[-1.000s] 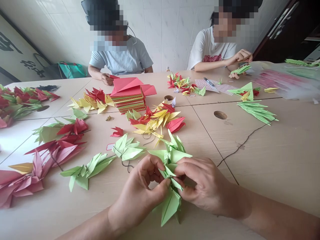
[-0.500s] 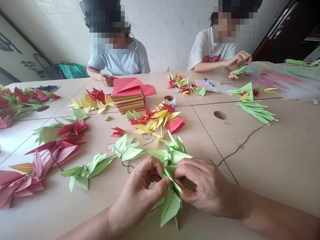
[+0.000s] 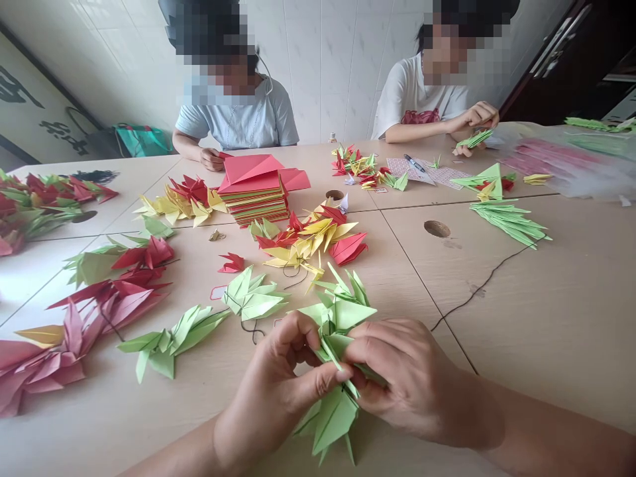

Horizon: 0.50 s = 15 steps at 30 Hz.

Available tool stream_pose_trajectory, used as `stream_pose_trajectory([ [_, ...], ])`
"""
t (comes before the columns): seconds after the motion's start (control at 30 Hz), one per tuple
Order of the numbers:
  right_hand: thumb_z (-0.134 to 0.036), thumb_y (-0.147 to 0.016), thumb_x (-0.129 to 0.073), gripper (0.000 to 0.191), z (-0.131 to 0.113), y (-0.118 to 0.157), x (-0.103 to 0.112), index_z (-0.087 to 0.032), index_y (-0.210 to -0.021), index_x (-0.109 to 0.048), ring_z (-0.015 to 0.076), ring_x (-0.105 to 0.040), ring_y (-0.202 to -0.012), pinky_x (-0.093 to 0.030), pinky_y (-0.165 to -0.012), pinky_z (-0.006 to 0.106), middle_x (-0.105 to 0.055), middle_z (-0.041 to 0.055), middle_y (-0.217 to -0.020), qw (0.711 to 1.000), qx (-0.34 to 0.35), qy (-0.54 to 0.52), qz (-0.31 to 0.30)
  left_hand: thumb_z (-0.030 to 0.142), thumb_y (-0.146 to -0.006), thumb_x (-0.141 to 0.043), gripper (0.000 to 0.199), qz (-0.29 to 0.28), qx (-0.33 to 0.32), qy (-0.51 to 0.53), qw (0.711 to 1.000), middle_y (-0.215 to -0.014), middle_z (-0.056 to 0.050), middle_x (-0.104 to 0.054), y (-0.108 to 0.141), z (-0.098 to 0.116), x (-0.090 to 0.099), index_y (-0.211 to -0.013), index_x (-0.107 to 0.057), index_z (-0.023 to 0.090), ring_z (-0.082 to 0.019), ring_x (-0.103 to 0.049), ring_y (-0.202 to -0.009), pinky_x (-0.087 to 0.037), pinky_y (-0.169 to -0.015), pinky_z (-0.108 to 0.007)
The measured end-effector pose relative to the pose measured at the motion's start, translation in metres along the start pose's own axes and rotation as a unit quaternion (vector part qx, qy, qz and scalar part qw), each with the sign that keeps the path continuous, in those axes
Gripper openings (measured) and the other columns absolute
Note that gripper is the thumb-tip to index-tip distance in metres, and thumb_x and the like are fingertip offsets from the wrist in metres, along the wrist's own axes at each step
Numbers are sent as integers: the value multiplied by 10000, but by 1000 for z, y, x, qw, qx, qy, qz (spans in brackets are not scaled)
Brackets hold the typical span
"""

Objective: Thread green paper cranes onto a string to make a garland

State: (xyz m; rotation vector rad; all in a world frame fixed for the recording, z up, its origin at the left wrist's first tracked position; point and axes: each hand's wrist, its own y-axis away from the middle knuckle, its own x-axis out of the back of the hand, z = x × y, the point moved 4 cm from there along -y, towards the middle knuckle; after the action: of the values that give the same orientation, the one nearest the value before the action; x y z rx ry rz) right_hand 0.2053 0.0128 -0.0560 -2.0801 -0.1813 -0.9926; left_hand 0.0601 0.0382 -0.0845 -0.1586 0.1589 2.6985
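Near the table's front edge, both hands pinch a cluster of green folded paper cranes (image 3: 342, 313) threaded on a dark string. My left hand (image 3: 285, 371) grips a folded crane between thumb and forefinger from the left. From the right, my right hand (image 3: 405, 371) has its fingers closed on the same cluster; some fingertips are hidden behind paper. Below the hands hangs a green crane (image 3: 335, 417) with pointed wings. To the left lie more strung green cranes (image 3: 171, 338), and another green bunch (image 3: 251, 295) is beside a small red crane (image 3: 231, 263).
A stack of coloured paper (image 3: 254, 199) stands mid-table behind yellow and red cranes (image 3: 311, 242). Pink cranes (image 3: 59, 358) lie at the left. A black cord (image 3: 489, 281) runs to green folded strips (image 3: 511, 222). Two people (image 3: 236, 119) sit opposite, their hands on paper pieces.
My hands have shifted slightly, and the left thumb reaches a little further right and lower over the paper. The held green cluster has turned and tilted slightly.
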Motion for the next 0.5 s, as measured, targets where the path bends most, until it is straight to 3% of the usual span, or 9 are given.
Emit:
stream_pose_trajectory([
  [0.5, -95, -845, -540, 186, 1, 0, 1, -129, -675, -608, 112, -460, -529, -344, -501, 268, -544, -1, -596, 1000, -6, -28, 1, 284, -817, -645, 258, 21, -2, -87, 996, -630, 48, -451, 1, 6, 0, -687, -435, 208, -106, -428, -579, -373, -542, -222],
])
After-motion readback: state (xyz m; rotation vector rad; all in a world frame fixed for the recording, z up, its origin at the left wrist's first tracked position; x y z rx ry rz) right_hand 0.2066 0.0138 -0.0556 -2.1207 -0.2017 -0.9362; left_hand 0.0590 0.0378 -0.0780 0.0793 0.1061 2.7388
